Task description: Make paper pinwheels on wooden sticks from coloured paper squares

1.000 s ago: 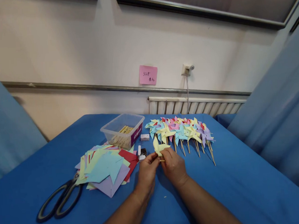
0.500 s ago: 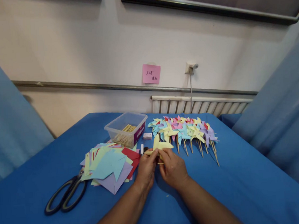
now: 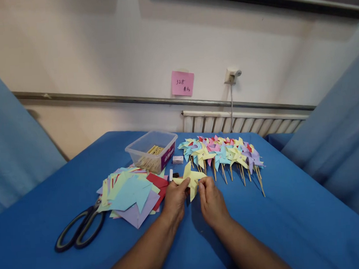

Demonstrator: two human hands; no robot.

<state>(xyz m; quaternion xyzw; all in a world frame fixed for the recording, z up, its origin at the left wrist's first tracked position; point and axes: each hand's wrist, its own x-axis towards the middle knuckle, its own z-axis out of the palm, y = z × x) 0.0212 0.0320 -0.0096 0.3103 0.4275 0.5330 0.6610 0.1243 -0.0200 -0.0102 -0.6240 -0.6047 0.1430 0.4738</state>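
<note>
A pale yellow paper pinwheel (image 3: 192, 180) with folded blades is held up over the table. My left hand (image 3: 175, 199) grips it at its left side, thumb on the front and fingers behind. Close by its right blade, my right hand (image 3: 213, 199) is closed with thumb and fingertips pinched together. Whatever lies in that pinch is too small or hidden to make out. Left of my hands lies a pile of cut coloured paper squares (image 3: 131, 194), with a red sheet (image 3: 158, 185) at its right edge.
Black-handled scissors (image 3: 79, 232) lie left of the paper. Behind it stands a clear plastic box (image 3: 144, 149) of wooden sticks, with a small box (image 3: 178, 159) beside it. Several pinwheels on sticks (image 3: 221, 153) lie at the back right of the blue-covered table (image 3: 279, 234).
My right hand has drawn off the pinwheel's centre, slightly right and down. The pinwheel's blades now stand open toward me, with my left hand still holding it. The view has tilted down a little.
</note>
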